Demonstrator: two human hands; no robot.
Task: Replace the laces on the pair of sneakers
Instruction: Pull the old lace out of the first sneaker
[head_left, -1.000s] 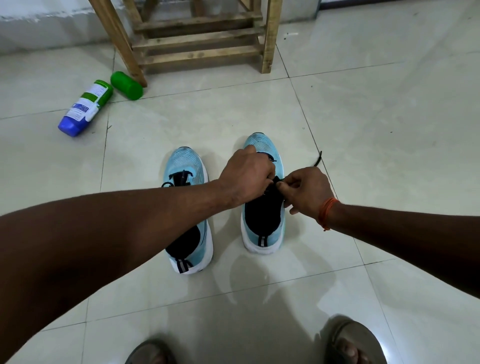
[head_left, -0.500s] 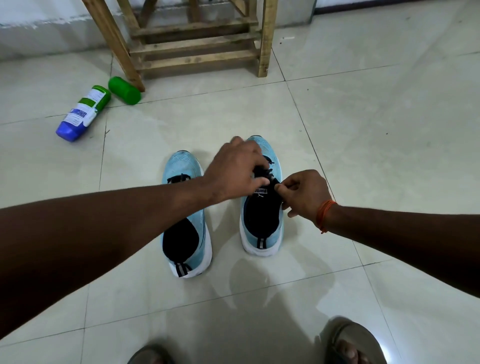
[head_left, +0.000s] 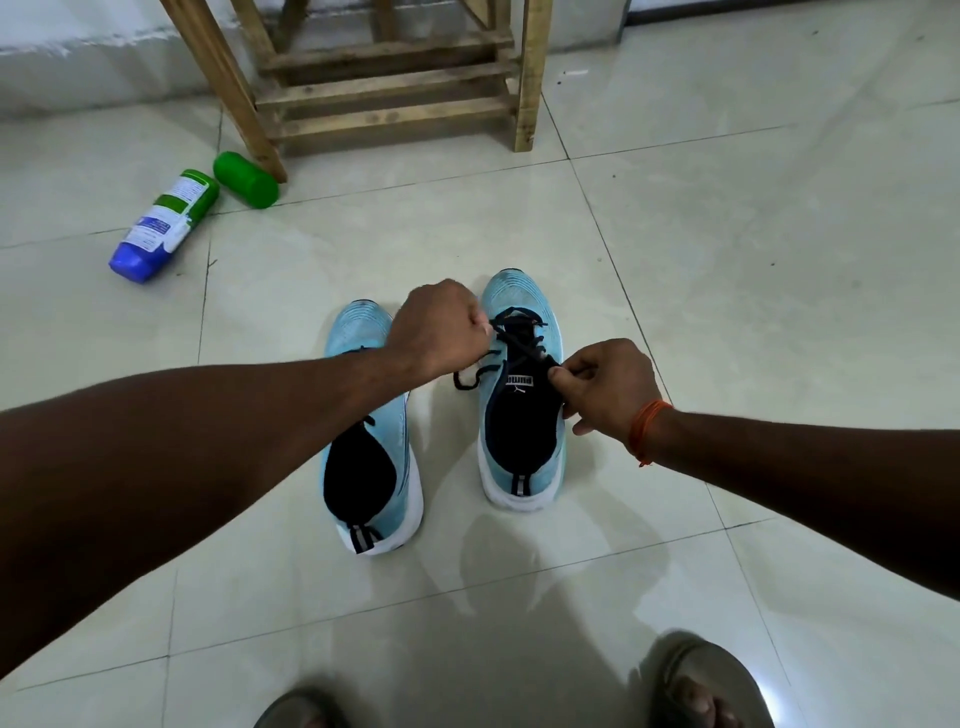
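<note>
Fingers of the right hand pinch the thin black lace beside the tongue, while the left hand curls into a fist round the lace's other run, just over the eyelets. Both work on the light-blue knit sneaker standing to the right on the pale glossy floor tiles. Its lace crosses several eyelets, and one loose end trails off the inner side. The matching sneaker stands just beside it (its lacing is mostly hidden behind the forearm). This shoe looks threaded but untied; I cannot tell how far the other one is.
</note>
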